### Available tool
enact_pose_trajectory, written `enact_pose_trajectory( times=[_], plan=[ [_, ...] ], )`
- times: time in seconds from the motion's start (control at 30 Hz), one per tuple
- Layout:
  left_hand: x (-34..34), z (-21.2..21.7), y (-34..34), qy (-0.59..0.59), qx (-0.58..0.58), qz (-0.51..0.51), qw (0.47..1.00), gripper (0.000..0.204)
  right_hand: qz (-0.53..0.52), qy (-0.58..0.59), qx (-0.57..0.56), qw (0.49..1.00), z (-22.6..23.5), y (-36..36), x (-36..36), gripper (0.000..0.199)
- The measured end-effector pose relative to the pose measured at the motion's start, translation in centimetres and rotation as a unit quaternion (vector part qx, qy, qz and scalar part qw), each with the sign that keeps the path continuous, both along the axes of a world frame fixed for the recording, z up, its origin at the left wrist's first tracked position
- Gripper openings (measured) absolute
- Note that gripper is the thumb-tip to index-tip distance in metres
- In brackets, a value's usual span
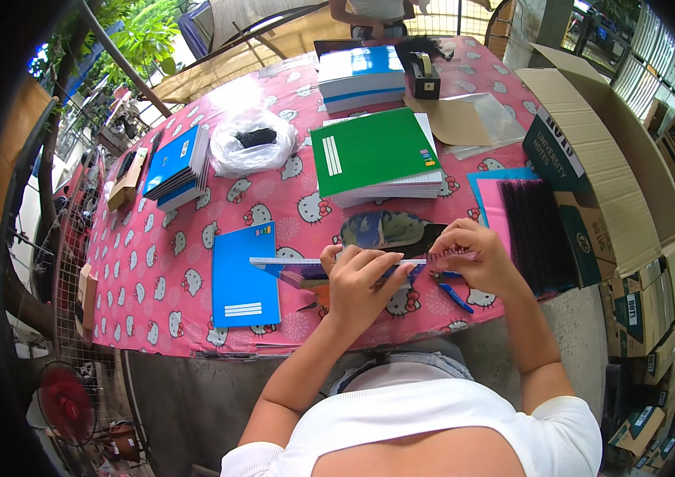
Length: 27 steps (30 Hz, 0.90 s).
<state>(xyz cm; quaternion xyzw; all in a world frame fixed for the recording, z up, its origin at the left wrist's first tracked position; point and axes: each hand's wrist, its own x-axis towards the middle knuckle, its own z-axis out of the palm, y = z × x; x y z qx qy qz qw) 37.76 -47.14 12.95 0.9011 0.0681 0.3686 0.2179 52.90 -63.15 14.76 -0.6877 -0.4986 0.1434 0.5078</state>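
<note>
A notebook (278, 261) stands on edge in front of me, its narrow edge turned up. My left hand (360, 280) is closed around its middle, fingers over the top edge. At the notebook's right end, my right hand (473, 253) pinches a thin pinkish strip that looks like a spiral binding coil (450, 254). Below that hand lies a pair of blue-handled pliers (456, 297). A blue notebook (244, 277) rests flat to the left. Just beyond my hands lies a camouflage-patterned cloth item (389, 228), perhaps a cap.
A green-covered notebook stack (375, 151) and a blue-covered stack (361, 73) stand farther back, beside a tape dispenser (425, 79). Left are a white plastic bag (252, 143) and blue notebooks (176, 167). Right are black coils (532, 230) and an open carton (584, 119). Another person (373, 12) stands opposite.
</note>
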Motion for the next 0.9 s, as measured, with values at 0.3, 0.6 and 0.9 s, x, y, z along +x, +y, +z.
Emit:
enact_pose_trajectory(
  times=[0.3, 0.6, 0.9],
  plan=[
    [0.0, -0.3, -0.1, -0.018, 0.004, 0.001, 1.000, 0.015, -0.024, -0.090, -0.009, 0.996, 0.4, 0.1, 0.2, 0.024],
    [0.1, -0.3, -0.2, -0.021, 0.002, 0.003, 1.000, 0.013, 0.039, -0.033, -0.038, 0.998, 0.9, 0.0, 0.1, 0.019],
    [-0.2, -0.6, 0.2, -0.006, 0.001, -0.003, 1.000, 0.018, -0.069, -0.135, -0.046, 0.987, 0.7, 0.1, -2.7, 0.010]
  ],
)
